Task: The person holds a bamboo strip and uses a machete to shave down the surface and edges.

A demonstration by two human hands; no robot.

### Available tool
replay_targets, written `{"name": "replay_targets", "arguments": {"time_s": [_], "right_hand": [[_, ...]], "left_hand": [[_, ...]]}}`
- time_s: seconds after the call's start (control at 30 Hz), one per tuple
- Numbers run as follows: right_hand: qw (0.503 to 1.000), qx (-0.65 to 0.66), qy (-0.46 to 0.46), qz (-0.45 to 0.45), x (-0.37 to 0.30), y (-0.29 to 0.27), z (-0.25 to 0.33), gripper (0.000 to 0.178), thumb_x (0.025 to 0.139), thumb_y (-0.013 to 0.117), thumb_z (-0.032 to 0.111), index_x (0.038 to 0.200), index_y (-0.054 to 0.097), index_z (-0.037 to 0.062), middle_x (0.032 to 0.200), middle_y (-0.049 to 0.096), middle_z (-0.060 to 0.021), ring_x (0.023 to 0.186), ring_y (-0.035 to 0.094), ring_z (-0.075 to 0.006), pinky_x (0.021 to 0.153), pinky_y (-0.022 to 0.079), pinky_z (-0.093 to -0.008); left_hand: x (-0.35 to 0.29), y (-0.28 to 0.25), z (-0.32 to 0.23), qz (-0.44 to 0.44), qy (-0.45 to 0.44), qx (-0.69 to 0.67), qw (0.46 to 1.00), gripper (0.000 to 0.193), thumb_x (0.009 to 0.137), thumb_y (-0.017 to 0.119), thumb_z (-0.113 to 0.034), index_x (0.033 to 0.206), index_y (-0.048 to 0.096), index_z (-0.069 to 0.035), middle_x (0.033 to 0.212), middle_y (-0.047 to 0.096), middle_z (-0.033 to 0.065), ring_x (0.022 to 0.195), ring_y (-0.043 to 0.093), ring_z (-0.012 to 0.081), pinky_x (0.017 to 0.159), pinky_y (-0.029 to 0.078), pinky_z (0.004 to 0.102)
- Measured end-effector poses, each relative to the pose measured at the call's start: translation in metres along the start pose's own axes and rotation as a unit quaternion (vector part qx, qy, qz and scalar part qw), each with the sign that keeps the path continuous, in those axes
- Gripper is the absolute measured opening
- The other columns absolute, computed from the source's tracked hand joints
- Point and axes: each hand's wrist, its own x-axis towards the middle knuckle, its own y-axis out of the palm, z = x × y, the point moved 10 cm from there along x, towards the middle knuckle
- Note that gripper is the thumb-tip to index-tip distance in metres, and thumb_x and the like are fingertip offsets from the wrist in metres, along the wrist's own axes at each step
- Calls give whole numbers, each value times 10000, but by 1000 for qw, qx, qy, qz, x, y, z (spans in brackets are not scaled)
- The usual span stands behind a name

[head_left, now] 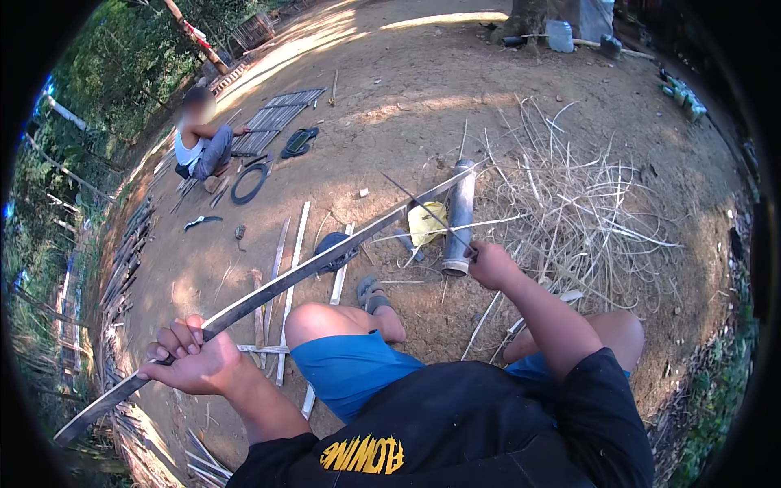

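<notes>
My left hand (194,358) is closed round a long, flat split-bamboo strip (301,275), dark on one face and pale along its edge. The strip slants from the lower left up to the right, its far end over a grey cylindrical log or tube (461,213) on the ground. In my right hand (491,265), the fingers are closed on the handle of a knife (429,213) with a long, thin, dark blade. The blade points up and left, crossing the view of a yellow cloth or bag (427,224) beside the tube. Most of the handle is hidden by my fingers.
A large heap of pale shavings (582,211) lies right of the tube. Several bamboo strips (294,268) and a dark slipper (335,252) lie near my left knee. Another person (199,138) squats at the far left by a slatted bamboo panel (285,114).
</notes>
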Motion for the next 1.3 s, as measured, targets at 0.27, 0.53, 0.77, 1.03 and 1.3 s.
{"name": "replay_targets", "arguments": {"time_s": [0.27,0.53,0.77,1.03,1.3], "right_hand": [[996,-48,-76,21,-13,2,55,370,795,571,148,1160,595,94,1023,664,-204,983,630,-376,883,499,-444],[998,24,51,-23,50,-2,-58,348,764,583,96,1100,633,21,1029,677,-199,969,655,-333,856,505,-372],[888,438,138,-18,3,11,-51,289,810,626,62,1096,600,29,747,579,-59,520,518,-136,450,426,-315],[926,347,146,-18,-49,15,-66,302,826,622,87,1126,610,60,654,553,-35,537,528,-136,502,438,-314],[978,199,19,-55,-93,-30,43,340,835,629,167,1158,601,62,744,626,-132,678,625,-257,674,492,-369]], "left_hand": [[10,7,3,1,26,1,1000,510,966,415,-567,676,432,-147,545,233,-42,454,230,89,445,266,238],[35,18,10,83,58,2,995,497,949,423,-596,812,516,-128,599,417,-23,566,425,118,572,393,278],[-26,9,112,-44,136,45,989,781,896,256,-747,1253,385,-65,998,552,119,948,585,251,836,498,430],[-80,19,199,38,-70,-57,995,673,847,401,-762,779,508,-101,673,514,47,677,550,206,715,488,357],[-44,102,107,165,-79,-114,976,517,929,449,-622,845,512,-115,609,397,-11,544,372,102,530,324,236]]}}
